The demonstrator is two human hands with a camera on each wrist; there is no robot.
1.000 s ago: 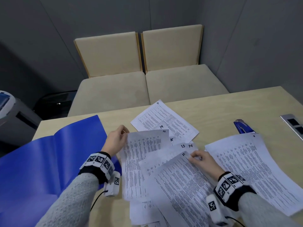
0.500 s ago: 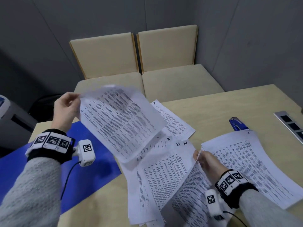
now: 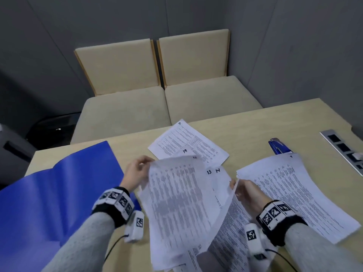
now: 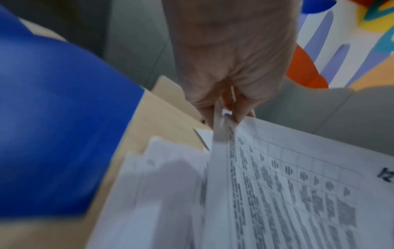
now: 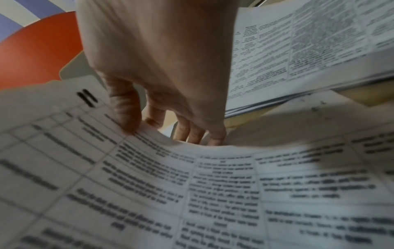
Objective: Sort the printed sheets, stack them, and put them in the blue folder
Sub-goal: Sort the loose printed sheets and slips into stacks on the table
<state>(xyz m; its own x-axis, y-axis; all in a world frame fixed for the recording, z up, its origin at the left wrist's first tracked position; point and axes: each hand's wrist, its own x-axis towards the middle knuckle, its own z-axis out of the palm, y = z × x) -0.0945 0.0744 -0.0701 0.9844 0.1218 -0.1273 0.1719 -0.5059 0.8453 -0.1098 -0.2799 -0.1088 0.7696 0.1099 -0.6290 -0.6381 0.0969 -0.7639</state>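
Sheets [image 3: 176, 203] in both hands, L [image 3: 136, 171] & R [image 3: 247, 193]

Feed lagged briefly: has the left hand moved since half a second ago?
Yes. The left hand, pinching a printed sheet, has come down and right, from beside the beige seats to the blue folder's right edge.

Dim, even overhead light; soft shadows only. Both wrist views smear with motion blur, edges bending wide-angle.

From my feed, bare table [image 3: 255, 126] lay open toward one o'clock. Loose sheets [image 3: 188, 142] blocked twelve, the blue folder [image 3: 59, 193] nine, a stack [image 3: 298, 193] three.
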